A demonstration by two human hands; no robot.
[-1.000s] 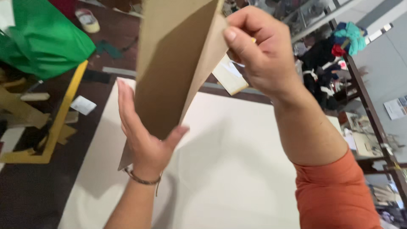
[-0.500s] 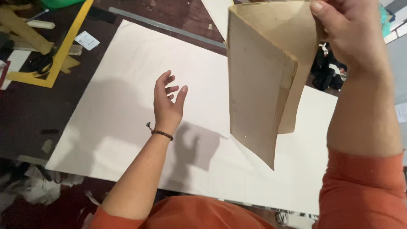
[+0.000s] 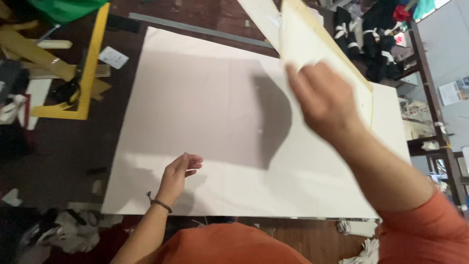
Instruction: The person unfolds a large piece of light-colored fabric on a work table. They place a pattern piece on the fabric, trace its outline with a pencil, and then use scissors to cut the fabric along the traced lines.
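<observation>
The card [image 3: 312, 46] is standing up in the air at about 1 o'clock, over the far right part of the big white sheet [image 3: 205, 112]. It is pale and folded, and it is tilting away toward the top. The right hand [image 3: 325, 100] is holding it from the near side, fingers pressed on the card's face. The hand is blurry, so how tightly it is gripping is hard to tell. A dark shadow from the card is falling on the sheet at the middle.

The left hand [image 3: 178, 173] is hovering over the sheet at about 7 o'clock. Its fingers are loose and a bit curled, holding nothing. A dark band is sitting on that wrist.

The sheet is lying flat on a dark table [image 3: 63, 161]. At 10 o'clock a yellow frame [image 3: 90, 63] is lying beside the sheet, with a small white paper [image 3: 113, 57] next to it. A grey bar [image 3: 195, 29] is lying along the far edge at 12 o'clock. White rags [image 3: 73, 230] are lying at 8 o'clock.
</observation>
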